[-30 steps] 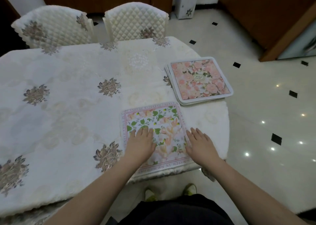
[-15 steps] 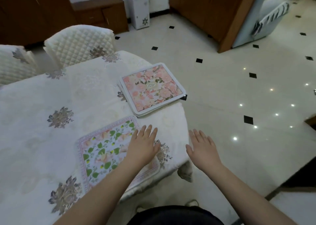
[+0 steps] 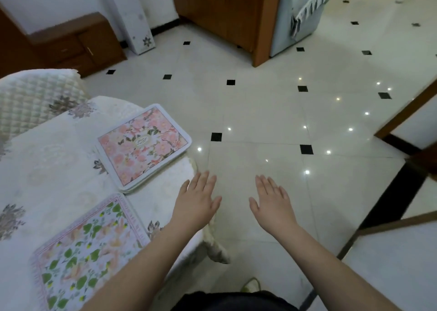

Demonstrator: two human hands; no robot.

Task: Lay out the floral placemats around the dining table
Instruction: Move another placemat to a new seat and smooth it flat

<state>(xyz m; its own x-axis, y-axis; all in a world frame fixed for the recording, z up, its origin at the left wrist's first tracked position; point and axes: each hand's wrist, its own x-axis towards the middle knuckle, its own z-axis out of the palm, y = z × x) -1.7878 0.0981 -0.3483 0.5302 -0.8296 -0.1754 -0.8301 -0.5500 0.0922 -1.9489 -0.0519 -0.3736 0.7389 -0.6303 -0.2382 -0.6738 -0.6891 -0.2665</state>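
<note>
Placemats are sitting on the dining table [image 3: 35, 173] — a green-leaf placemat [image 3: 87, 249] at its near edge, a pink stack [image 3: 144, 145] beyond. Left hand [image 3: 197, 203] is hovering over the table's corner, right hand [image 3: 272, 203] beside it above the floor [image 3: 260, 111] — both spread flat, holding nothing.

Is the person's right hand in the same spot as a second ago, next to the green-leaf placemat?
No. The right hand has moved off to the right, away from the green-leaf placemat, and now hovers open over the floor.
</note>
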